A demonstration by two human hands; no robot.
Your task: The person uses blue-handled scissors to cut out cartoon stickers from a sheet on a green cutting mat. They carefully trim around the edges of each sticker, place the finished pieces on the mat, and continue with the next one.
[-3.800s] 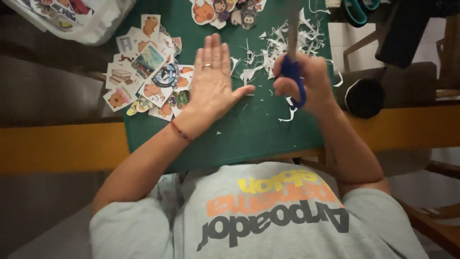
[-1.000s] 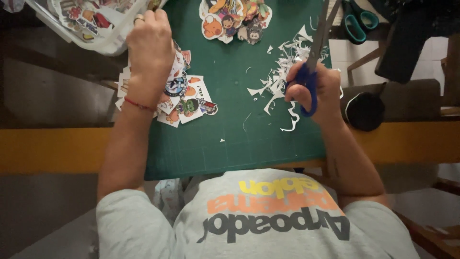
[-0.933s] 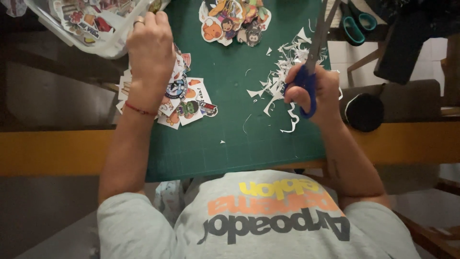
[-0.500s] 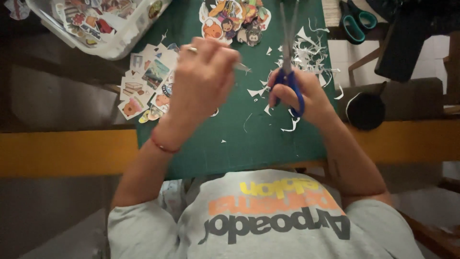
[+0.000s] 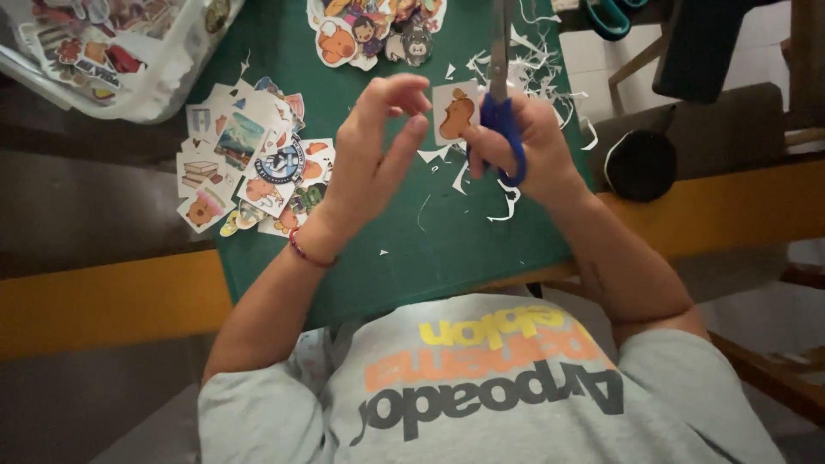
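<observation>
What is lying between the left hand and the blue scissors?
In the head view, a small white sticker with an orange figure lies between the left hand and the blue scissors.

A cutting mat (image 5: pixel 404 249) is lying at the frame's centre on the surface (image 5: pixel 103 301). Unsorted stickers (image 5: pixel 249 167) are piling up on its left part, cut-out stickers (image 5: pixel 369 34) at top centre, paper scraps (image 5: pixel 537 77) at upper right. A plastic tub (image 5: pixel 129 60) is sitting upper left, overlapping the mat's corner.

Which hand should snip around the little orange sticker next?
Probably the right hand: its fingers are already through the blue scissors, right beside the orange sticker. The left hand hovers open next to the sticker, better placed to steady it.
</observation>
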